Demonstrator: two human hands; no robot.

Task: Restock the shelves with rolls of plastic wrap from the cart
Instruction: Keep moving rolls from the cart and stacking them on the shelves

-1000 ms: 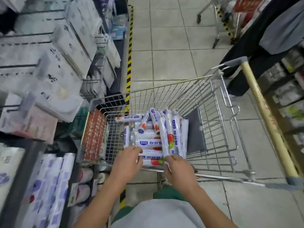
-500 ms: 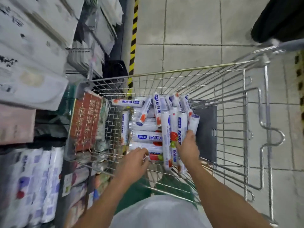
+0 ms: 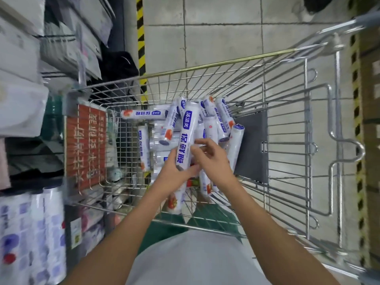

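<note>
Roll: one white roll (image 3: 188,132) with blue print is held above the heap in the middle of the cart. Its top end tilts toward 12 o'clock.
Left hand: the left hand (image 3: 174,175) has its fingers and thumb curled round the roll's low end, and that end is covered.
Right hand: the right hand (image 3: 213,161) is just beside the roll at its 3 o'clock, with fingers bent toward it. I cannot tell whether they grip the roll, only touch it, or hold something under the palm.
Low roll: a red-printed end (image 3: 175,202) juts out at 6 o'clock under the left wrist. Its upper part is hidden, and I cannot tell which hand carries it.
Heap: more rolls (image 3: 141,114) lie crossed and leaning in the cart. The ones beneath the hands are mostly hidden, so their number is unclear.
Cart: the wire cart (image 3: 205,66) is seen from above, with its handle side cut off at the 3 o'clock edge.
Sign: a red sign (image 3: 86,145) sits on the cart wall at 9 o'clock. Its print is too blurred to read.
Flap: a grey flap (image 3: 251,145) lies at 3 o'clock of the heap.
Shelves: the shelves (image 3: 20,99) are at 9 o'clock of the cart and blurred. They hold white packs above and blue-printed packs (image 3: 33,233) at 7 o'clock, cut off by the frame.
Floor: grey tiles (image 3: 222,38) show at 12 o'clock, with black-and-yellow tape (image 3: 140,38) along the shelves.
</note>
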